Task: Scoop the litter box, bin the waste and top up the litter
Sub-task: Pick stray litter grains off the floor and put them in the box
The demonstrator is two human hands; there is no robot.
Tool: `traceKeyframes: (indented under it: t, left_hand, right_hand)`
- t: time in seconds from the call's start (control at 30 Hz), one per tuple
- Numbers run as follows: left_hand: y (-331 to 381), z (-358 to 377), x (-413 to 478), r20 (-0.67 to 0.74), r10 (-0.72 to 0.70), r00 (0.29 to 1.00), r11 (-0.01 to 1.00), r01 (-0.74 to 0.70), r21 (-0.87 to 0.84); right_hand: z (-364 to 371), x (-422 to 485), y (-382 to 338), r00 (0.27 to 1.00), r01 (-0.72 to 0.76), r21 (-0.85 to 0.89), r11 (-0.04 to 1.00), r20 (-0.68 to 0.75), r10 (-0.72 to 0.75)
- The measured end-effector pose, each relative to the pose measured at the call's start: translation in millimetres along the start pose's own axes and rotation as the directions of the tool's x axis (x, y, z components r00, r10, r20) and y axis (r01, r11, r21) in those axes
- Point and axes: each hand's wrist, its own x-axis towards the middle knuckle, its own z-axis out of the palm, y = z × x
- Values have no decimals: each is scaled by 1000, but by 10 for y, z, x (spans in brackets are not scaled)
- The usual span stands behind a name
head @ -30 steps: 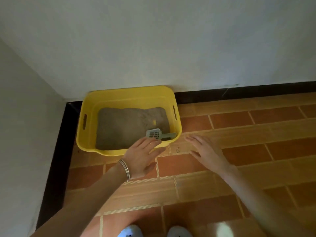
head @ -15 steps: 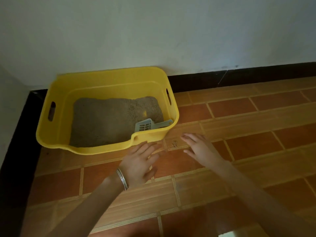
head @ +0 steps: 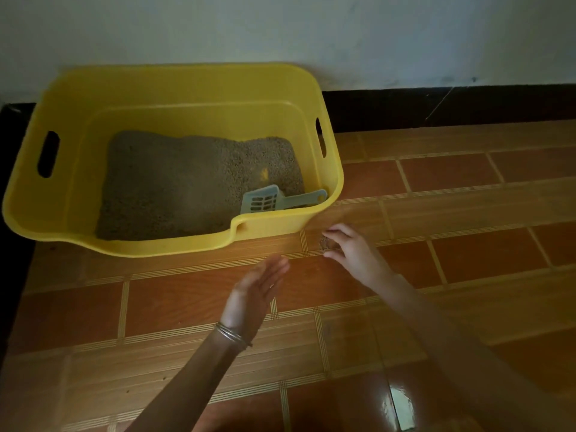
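A yellow litter box (head: 274, 235) stands on the tiled floor against the wall, with grey-brown litter (head: 187, 185) spread over its bottom. A pale blue slotted scoop (head: 265, 199) lies in the box's front right corner, its handle towards the right wall. My left hand (head: 258, 291) hovers open, palm turned sideways, over the floor just in front of the box. My right hand (head: 352, 251) is low at the floor to the right, its fingers curved around a small patch of spilled litter (head: 325, 243) by the box's corner.
A dark skirting board (head: 436, 104) runs along the white wall behind the box, and a dark strip borders the floor at the left. Orange and tan floor tiles (head: 467, 213) stretch to the right and front.
The view has moved closer to the box. My left hand has turned from palm-down to edge-on. My right hand has reached forward to the spilled litter and curved its fingers.
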Motion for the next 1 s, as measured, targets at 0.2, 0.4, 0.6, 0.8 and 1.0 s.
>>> traceKeyframes:
  t: [0.2, 0.4, 0.6, 0.8, 1.0]
  left_hand:
    - [-8, 21, 31, -24, -164, 986, 943, 149, -298]
    - [-99, 38, 72, -30, -202, 979, 906, 175, -384]
    - [-135, 40, 135, -47, -187, 981, 893, 149, -424]
    - [-160, 28, 235, -44, -222, 974, 910, 191, -367]
    - [-177, 105, 328, -56, -240, 969, 886, 196, -420]
  right_hand:
    - [147, 55, 10, 999, 28, -7, 1000, 17, -28]
    - [275, 24, -25, 985, 29, 6, 1000, -170, -28]
    - [309, -39, -70, 969, 7, 42, 999, -248, 3]
    - [305, 56, -95, 994, -19, -130, 991, -107, 5]
    - [206, 110, -51, 995, -75, 34, 997, -66, 78]
